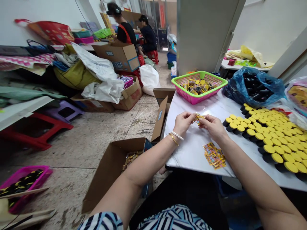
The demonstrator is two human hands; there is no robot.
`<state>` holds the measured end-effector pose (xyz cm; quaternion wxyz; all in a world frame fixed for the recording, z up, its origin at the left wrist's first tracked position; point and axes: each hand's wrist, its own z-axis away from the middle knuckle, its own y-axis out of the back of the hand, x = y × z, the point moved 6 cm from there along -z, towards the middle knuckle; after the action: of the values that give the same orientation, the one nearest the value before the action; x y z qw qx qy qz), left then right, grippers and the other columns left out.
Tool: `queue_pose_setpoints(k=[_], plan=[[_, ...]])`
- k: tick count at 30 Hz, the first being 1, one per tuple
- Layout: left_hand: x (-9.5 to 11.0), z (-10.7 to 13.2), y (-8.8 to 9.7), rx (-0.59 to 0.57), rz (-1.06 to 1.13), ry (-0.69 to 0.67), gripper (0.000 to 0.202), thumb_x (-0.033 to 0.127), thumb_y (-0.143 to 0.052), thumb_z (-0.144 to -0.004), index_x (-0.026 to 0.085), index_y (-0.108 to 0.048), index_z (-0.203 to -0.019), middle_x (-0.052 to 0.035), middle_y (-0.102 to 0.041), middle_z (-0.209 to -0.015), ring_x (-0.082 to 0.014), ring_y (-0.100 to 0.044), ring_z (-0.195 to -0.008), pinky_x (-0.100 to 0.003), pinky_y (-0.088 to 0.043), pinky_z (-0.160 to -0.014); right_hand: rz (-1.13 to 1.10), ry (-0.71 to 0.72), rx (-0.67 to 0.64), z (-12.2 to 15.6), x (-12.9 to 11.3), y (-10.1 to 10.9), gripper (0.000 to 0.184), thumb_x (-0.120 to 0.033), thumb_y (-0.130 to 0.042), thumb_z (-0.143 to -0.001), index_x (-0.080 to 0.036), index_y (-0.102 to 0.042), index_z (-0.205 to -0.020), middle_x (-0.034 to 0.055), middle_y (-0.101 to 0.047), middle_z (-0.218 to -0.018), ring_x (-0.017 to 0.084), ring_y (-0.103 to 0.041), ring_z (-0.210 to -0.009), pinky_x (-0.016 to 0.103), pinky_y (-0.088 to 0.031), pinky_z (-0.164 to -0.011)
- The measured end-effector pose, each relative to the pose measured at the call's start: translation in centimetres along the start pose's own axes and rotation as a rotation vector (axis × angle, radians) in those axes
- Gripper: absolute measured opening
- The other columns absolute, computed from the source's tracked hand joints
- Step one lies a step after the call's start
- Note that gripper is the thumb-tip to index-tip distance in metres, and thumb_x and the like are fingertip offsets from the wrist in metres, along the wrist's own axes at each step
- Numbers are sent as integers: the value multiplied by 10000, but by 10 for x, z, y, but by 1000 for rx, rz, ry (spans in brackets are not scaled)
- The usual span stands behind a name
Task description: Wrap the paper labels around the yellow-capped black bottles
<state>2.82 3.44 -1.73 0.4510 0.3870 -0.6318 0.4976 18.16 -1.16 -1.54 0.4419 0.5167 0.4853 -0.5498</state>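
My left hand [183, 123] and my right hand [212, 127] meet above a white marble-patterned table [189, 153], both pinching a small yellow printed packet [198, 118]. Its exact form is partly hidden by my fingers. A loose pile of similar printed packets [214, 156] lies just beyond my right wrist. To the right of my right hand stand many black containers with yellow caps [271, 140] in tight rows. A pearl bracelet and a gold bangle circle my left wrist.
A pink-and-green basket [199, 84] of yellow items and a blue bag of black containers [254, 88] sit on the table. An open cardboard box [112, 172] stands on the floor at left. Two co-workers [134, 33] sit far back among boxes and bags.
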Motion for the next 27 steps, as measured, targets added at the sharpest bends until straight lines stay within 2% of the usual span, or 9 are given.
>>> queue_pose_setpoints(k=[3,6,9,12,15,20,24,27], plan=[[-1,-1,2,25,19,24,435,526,-863,-675,144,-682,-775,-17,-661,-689,-80,-512,-567,-235,-393,-552,-73,26,94,-3,3,9,333,-398,-913,-650,-188,-739,-840,12,-731,-784,128,-624,-666,297,-550,-686],[3,1,5,75,10,-28,369,468,-845,-711,153,-688,-823,-6,-662,-729,-86,-537,-604,-234,-417,-581,-100,65,155,-6,4,16,270,-354,-884,-683,-195,-751,-857,13,-746,-851,124,-628,-706,281,-542,-697],[13,4,5,76,-36,-105,329,459,-823,-743,157,-706,-804,3,-652,-721,-94,-540,-644,-242,-453,-646,-81,89,165,-6,5,18,242,-387,-853,-740,-194,-751,-844,9,-734,-822,124,-621,-702,279,-538,-707],[22,9,4,82,-77,-163,326,473,-808,-764,158,-728,-789,-3,-668,-725,-107,-551,-677,-249,-468,-687,-9,141,182,-6,2,18,289,-472,-815,-796,-195,-748,-840,12,-721,-793,134,-613,-693,296,-542,-727],[27,12,6,106,-95,-201,332,490,-777,-804,159,-757,-815,-26,-712,-777,-118,-577,-705,-256,-479,-710,74,177,172,-5,0,17,317,-511,-780,-830,-197,-752,-863,21,-719,-806,149,-612,-711,313,-541,-750],[27,13,5,82,-167,-253,345,496,-778,-823,151,-798,-813,-59,-744,-814,-145,-634,-743,-270,-503,-720,178,207,149,0,-9,12,289,-482,-760,-858,-194,-745,-869,6,-686,-754,148,-595,-711,309,-501,-751],[22,12,3,54,-237,-224,331,484,-825,-782,154,-820,-805,-79,-767,-824,-165,-671,-752,-286,-538,-730,221,253,155,7,-20,5,279,-468,-766,-849,-193,-732,-877,12,-700,-788,150,-597,-715,308,-492,-731],[20,10,4,50,-209,-181,284,427,-862,-736,156,-831,-814,-84,-782,-831,-173,-686,-756,-295,-549,-744,183,262,87,9,-21,-3,321,-494,-790,-826,-204,-717,-941,24,-734,-881,156,-635,-754,318,-524,-760]])
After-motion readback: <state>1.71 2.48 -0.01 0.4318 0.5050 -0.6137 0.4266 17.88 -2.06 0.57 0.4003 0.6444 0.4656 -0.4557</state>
